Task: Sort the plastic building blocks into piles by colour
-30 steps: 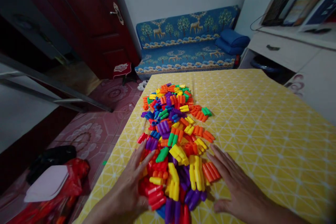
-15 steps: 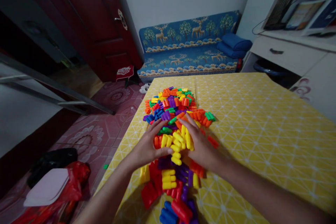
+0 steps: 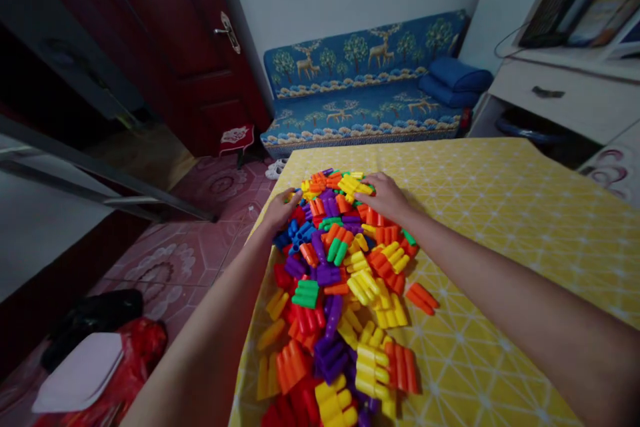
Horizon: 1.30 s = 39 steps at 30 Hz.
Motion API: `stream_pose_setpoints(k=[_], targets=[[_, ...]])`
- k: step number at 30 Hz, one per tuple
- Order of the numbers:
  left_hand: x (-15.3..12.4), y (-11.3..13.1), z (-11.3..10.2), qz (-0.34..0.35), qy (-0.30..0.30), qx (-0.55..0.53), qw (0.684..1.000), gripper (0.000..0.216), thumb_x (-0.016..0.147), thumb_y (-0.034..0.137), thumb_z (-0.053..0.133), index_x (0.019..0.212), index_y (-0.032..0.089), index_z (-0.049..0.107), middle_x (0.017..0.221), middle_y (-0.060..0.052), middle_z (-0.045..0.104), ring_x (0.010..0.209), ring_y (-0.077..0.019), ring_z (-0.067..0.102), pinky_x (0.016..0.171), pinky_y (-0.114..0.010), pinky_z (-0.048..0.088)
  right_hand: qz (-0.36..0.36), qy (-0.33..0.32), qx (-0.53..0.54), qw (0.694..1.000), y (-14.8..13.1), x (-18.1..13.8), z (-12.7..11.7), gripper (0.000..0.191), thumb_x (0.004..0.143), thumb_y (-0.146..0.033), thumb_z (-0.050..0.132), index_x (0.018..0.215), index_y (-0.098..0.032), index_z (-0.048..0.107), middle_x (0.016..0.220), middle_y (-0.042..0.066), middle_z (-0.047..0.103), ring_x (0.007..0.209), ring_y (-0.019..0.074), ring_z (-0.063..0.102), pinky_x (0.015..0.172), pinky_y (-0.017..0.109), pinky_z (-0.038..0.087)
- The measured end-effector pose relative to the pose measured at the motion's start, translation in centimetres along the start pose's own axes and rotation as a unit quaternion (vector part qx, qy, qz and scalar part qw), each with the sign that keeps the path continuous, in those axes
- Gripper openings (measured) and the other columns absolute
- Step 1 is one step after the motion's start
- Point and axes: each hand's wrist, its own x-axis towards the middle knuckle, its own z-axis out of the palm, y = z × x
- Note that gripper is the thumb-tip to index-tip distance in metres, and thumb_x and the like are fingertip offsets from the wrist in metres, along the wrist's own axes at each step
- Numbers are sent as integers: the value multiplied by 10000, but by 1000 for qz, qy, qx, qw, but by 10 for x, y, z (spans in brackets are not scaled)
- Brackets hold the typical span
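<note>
A long heap of plastic building blocks (image 3: 327,273), each shaped like a row of joined rounded tubes, runs along the left side of the table. They are red, orange, yellow, green, blue and purple. Cupped at the heap's far left edge, my left hand (image 3: 283,210) has its thumb apart from its fingers, which blocks partly hide. My right hand (image 3: 386,196) curves around the far right edge, thumb against a yellow block (image 3: 354,185). Neither hand has a block visibly gripped. Nearer to me lie a green block (image 3: 305,294) and a purple block (image 3: 331,358).
A yellow patterned cloth covers the table (image 3: 480,240). Beyond stands a blue sofa (image 3: 360,90) with folded blue cushions (image 3: 457,80). At left are a dark red door (image 3: 170,27), a small stool (image 3: 237,139) and a red bag (image 3: 143,353) on the floor. A white cabinet (image 3: 575,90) stands right.
Both hands have moved away from me, from the middle of the heap to its far end, and farther apart. The yellow blocks that were between them now lie in the heap.
</note>
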Motion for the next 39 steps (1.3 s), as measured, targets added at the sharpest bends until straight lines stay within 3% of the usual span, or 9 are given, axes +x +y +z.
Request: stream_pose_setpoints(k=[5,8,12,16,19,21,25,31,39], targets=[[4,7,17,4,-18,-39,999,641,826,654,536,1329,260,584,1305,-87,641,1226,-308,575,1036,-428,432,107,-59,56,991,1,6,28,670,854,-607,533,1401,-223,486,1535,112,367,1412,303,340,1157,472,260],[4,23,14,36,-48,-139,988,658,822,636,563,1347,240,574,1383,-83,585,1292,-300,526,1084,-420,403,127,-67,121,982,-12,5,29,668,818,-612,590,1370,-244,512,1486,93,450,1368,306,412,1136,474,300],[-20,63,-12,104,-102,-243,959,654,823,647,567,1307,210,613,1412,-93,558,1340,-316,477,1108,-439,390,109,-107,322,934,-37,-9,7,637,823,-597,600,1361,-268,508,1373,48,578,1232,251,564,1069,424,413],[-71,77,-52,172,-200,-251,931,710,808,623,616,1366,189,552,1351,-128,607,1278,-328,540,1062,-446,439,0,-140,345,928,-37,-46,-33,652,827,-630,596,1376,-289,510,1391,34,565,1291,261,513,1093,434,396],[-103,41,-66,150,-70,-187,968,599,876,599,532,1329,212,587,1397,-108,571,1344,-306,474,1136,-457,348,-12,-84,266,960,-9,-82,-51,600,872,-634,523,1367,-295,529,1408,50,549,1318,276,482,1117,477,357],[-113,8,-59,84,18,-139,987,631,887,619,491,1375,222,540,1484,-99,478,1402,-304,393,1177,-487,266,36,-23,189,981,14,-102,-50,611,888,-646,465,1363,-270,541,1440,75,516,1345,299,449,1138,513,315],[-111,-17,-20,27,11,-125,992,677,886,656,441,1411,232,494,1513,-89,437,1446,-271,321,1207,-480,195,76,12,102,992,30,-121,-31,653,921,-631,366,1411,-220,497,1469,99,479,1370,304,414,1150,527,286],[-91,30,25,51,-48,-211,975,640,911,625,409,1438,264,452,1494,-43,470,1417,-245,382,1180,-430,298,40,-5,121,992,8,-114,-24,568,947,-543,366,1441,-278,456,1439,56,520,1341,278,456,1136,521,307],[-94,75,55,46,-37,-191,980,619,907,559,486,1457,286,407,1499,-40,459,1397,-272,403,1159,-456,324,34,27,244,969,29,-110,-20,587,915,-603,398,1394,-279,502,1472,29,482,1380,222,413,1160,419,312]])
